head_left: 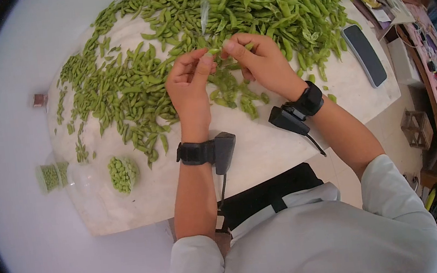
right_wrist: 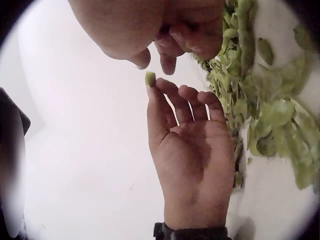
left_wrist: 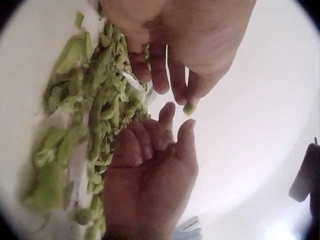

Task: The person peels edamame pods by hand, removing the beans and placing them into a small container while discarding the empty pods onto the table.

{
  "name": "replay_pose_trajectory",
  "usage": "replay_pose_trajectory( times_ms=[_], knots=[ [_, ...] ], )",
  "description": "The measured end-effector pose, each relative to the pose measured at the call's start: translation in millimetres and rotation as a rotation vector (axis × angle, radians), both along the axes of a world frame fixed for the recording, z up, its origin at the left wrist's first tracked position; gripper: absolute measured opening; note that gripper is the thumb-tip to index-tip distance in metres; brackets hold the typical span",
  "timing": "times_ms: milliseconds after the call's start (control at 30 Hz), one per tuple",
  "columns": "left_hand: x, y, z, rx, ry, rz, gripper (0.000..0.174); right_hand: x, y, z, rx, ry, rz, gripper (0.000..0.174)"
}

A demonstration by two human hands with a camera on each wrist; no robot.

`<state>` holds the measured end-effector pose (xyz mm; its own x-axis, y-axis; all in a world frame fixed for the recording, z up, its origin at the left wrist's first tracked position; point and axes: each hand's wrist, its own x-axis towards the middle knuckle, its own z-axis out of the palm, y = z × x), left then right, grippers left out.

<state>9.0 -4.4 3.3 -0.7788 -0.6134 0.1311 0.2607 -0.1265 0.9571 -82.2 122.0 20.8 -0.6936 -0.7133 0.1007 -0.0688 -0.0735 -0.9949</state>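
Observation:
My left hand [head_left: 190, 86] is raised over the near side of the table, its thumb and index finger pinching a small green soybean pod [right_wrist: 150, 79]. Only the end of the pod sticks out past the fingertips; the rest is hidden. Facing it at close range is my right hand [head_left: 270, 66], whose thumb and index finger stand apart in the left wrist view, with the other fingers bent toward the palm. Below and between the hands lie flattened, pale green pod shells [head_left: 247, 101]. Whole soybean pods [head_left: 132, 87] spread out to the left and beyond the hands.
A tall heap of pods [head_left: 279, 5] rises at the back right, with clear plastic [head_left: 208, 11] in it. A phone [head_left: 364, 56] lies near the right edge. At front left stands a clear cup of shelled beans [head_left: 122, 174]; a cabled device is strapped to each wrist.

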Motion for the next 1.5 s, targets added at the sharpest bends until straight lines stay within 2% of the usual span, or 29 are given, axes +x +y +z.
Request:
replay_pose_trajectory(
  times_ms=[100,200,400,600,700,800,1000,1133,1500],
  knots=[
    [0.9,6.8,3.7,-0.23,-0.025,0.033,0.017,0.5,-0.2,2.0,-0.027,-0.088,-0.004,0.024],
    [0.6,5.1,0.1,-0.322,0.01,0.025,0.016,-1.8,-1.0,-0.1,-0.036,-0.12,0.015,0.023],
    [0.5,6.1,2.7,-0.216,-0.055,-0.015,0.021,-1.1,-0.6,1.3,-0.063,-0.155,0.019,0.023],
    [-3.1,6.0,-2.1,0.009,-0.007,-0.021,0.021,-2.5,0.3,1.8,-0.015,-0.106,0.002,0.024],
    [-2.0,4.4,-1.8,-0.018,-0.061,-0.031,0.024,-3.4,-0.1,-0.5,0.014,-0.078,-0.011,0.024],
    [-3.2,8.1,0.3,-0.149,-0.034,-0.043,0.027,-3.6,0.2,0.5,0.022,-0.1,-0.015,0.025],
    [-1.2,4.6,-3.6,-0.227,-0.064,-0.035,0.024,-5.6,-1.8,-3.9,0.061,-0.011,0.033,0.028],
    [-1.3,2.9,-7.2,-0.236,-0.055,-0.022,0.021,-7.4,-1.4,-6.7,0.183,0.125,0.066,0.028],
    [0.6,1.6,-4.8,-0.294,-0.102,-0.021,0.017,-3.1,-0.4,-1.4,0.195,0.142,0.138,0.027]
  ],
)
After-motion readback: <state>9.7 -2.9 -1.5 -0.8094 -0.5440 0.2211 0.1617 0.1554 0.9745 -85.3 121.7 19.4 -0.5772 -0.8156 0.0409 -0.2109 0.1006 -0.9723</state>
